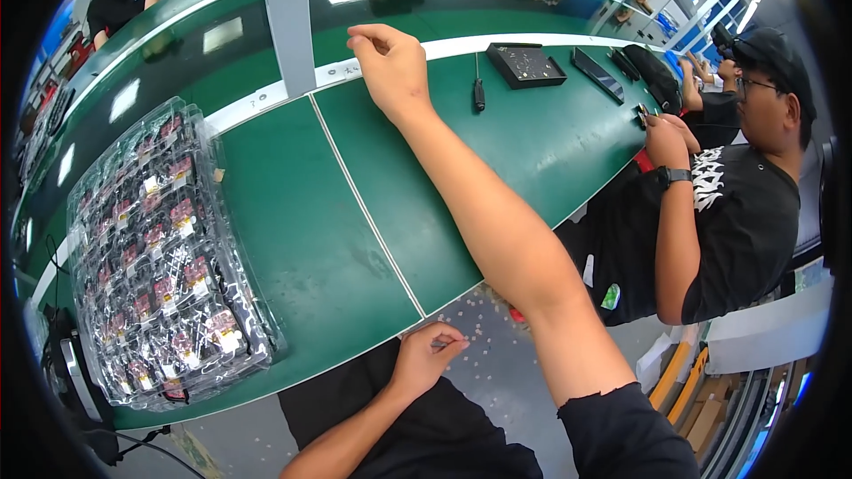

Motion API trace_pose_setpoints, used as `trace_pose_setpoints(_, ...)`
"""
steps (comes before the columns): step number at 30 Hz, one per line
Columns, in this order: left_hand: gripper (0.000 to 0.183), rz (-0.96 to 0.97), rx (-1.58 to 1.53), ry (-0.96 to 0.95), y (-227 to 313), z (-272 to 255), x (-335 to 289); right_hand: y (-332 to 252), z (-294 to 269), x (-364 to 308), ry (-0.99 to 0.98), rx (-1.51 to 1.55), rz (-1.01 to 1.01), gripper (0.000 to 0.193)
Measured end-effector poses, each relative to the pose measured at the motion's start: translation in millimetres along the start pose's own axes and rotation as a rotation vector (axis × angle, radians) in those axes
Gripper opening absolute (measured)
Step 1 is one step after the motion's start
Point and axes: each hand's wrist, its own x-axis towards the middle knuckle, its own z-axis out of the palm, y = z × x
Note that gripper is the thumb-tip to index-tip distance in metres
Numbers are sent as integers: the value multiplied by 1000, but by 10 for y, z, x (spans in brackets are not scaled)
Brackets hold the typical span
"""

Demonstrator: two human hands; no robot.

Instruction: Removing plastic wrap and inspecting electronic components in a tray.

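Note:
My right hand (390,66) is at the end of my outstretched arm, over the far side of the green bench (302,204) and just right of a grey post (286,22). Its fingers are curled in; whatever they may hold is hidden. My left hand (424,358) is low, by the near bench edge and above my lap. Thumb and fingertips come together there, and I cannot make out anything between them. On the left of the bench lies a stack of clear plastic trays (164,257) filled with small red, black and white parts.
A screwdriver (479,93) lies right of my right hand, beside a black tray (528,66) with small bits and a flat dark device (598,75). A person in black (719,213) sits on the right, handling a small item. A seam strip (368,208) crosses the bench.

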Motion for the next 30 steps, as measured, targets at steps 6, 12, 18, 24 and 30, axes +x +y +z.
trace_pose_setpoints(6,12,17,-99,38,122,21,-33,46,50,-43,-77,-25,28,35)
trace_pose_setpoints(12,11,17,-62,41,6,-90,-50,-99,13,-71,4,0,128,29)
trace_pose_setpoints(18,12,-21,-291,6,26,-115,-30,-169,-47,-111,160,-74,-28,36)
trace_pose_setpoints(24,11,7,-342,30,0,-110,-34,4,-468,77,342,-273,-71,26)
trace_pose_setpoints(30,12,54,-255,-13,132,-104,-108,110,-1394,-32,460,-445,-111,29)
